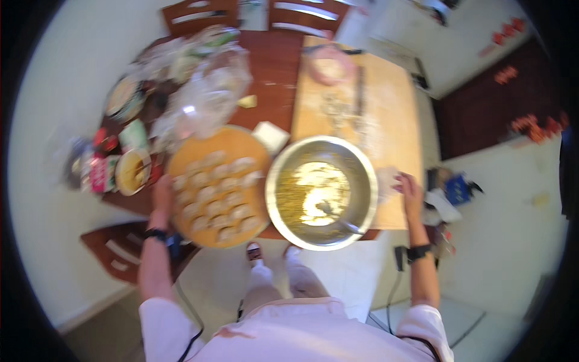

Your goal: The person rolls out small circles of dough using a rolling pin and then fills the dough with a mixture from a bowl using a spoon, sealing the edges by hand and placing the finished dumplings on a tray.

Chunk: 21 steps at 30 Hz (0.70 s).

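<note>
My left hand (161, 196) is at the left rim of a round wooden board (260, 154) that bears several rows of pale dumplings (206, 193). Motion blur hides how its fingers are set. To the right of that board is a large steel bowl (368, 163) with yellowish-green filling (289, 196) and a metal spoon (353, 227) leaning inside. Over the right edge of a rectangular wooden board (392, 120), my right hand (411, 192) has its fingers apart and slightly bent. A thin pale patch (386, 183) lies beside its fingertips; I cannot tell what it is.
A pink bowl (330, 65) and a dark rod-like thing (360, 90) lie on the flour-dusted board. Clear plastic bags (208, 90) cover the table's far left. Near my left hand is a yellow bowl (132, 172). A wooden chair (136, 250) stands at the near left.
</note>
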Motion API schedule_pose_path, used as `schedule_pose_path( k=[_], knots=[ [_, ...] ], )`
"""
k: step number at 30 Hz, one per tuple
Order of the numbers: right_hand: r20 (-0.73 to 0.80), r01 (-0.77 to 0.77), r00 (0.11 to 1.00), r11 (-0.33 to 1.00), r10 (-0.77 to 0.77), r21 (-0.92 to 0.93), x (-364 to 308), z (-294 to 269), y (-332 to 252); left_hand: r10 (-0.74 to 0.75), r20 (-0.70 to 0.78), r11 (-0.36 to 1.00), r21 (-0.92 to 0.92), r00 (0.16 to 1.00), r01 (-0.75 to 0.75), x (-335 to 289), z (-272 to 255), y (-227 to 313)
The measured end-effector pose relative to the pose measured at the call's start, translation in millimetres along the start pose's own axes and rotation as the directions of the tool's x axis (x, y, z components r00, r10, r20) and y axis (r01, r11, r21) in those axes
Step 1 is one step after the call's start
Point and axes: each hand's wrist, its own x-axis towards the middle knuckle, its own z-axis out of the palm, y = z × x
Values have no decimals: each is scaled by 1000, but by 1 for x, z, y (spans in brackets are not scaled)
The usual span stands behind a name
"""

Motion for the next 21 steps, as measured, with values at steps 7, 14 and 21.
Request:
schedule_pose_path(
  k=[7,14,21],
  knots=[
    [-79,26,993,823,-86,-568,15,-17,98,-160,-93,883,-458,983,101,55,-19,111],
    [19,125,984,622,-175,-773,19,6,100,25,14,471,-882,1000,0,65,3,364],
    [-176,33,979,928,-105,-370,17,-7,104,145,352,190,-927,925,323,38,36,492]
  ],
)
